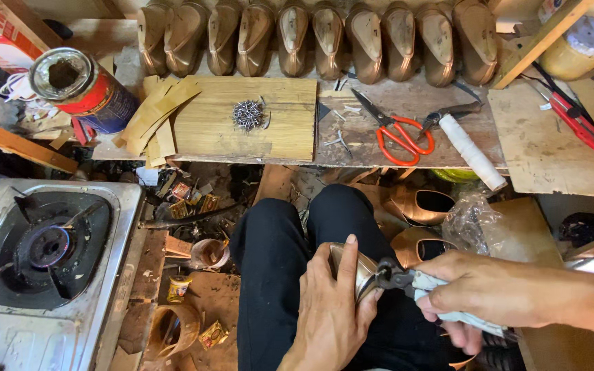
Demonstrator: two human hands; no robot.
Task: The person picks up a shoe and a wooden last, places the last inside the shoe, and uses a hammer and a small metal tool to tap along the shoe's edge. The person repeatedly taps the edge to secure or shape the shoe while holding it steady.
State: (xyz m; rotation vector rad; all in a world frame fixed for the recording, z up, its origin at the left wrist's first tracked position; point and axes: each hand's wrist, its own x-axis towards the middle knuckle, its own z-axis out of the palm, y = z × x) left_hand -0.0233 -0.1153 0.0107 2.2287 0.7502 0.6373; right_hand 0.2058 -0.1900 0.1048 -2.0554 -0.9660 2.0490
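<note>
My left hand (331, 306) grips a bronze-coloured shoe on its last (360, 269), held over my lap in black trousers. My right hand (479, 292) is closed on the cloth-wrapped handles of dark pincers (392, 275), whose jaws bite the shoe's edge. On the wooden bench ahead lie a small heap of nails (248, 114) and orange-handled scissors (399, 132). A row of several bronze shoes on lasts (311, 38) stands along the back.
A gas burner (46, 247) sits at the left, with an open red tin (80, 86) beyond it. A white spool of thread (472, 152), red pliers (575, 117) and leather strips (156, 113) lie on the bench. Two bronze shoes (421, 206) rest by my right knee.
</note>
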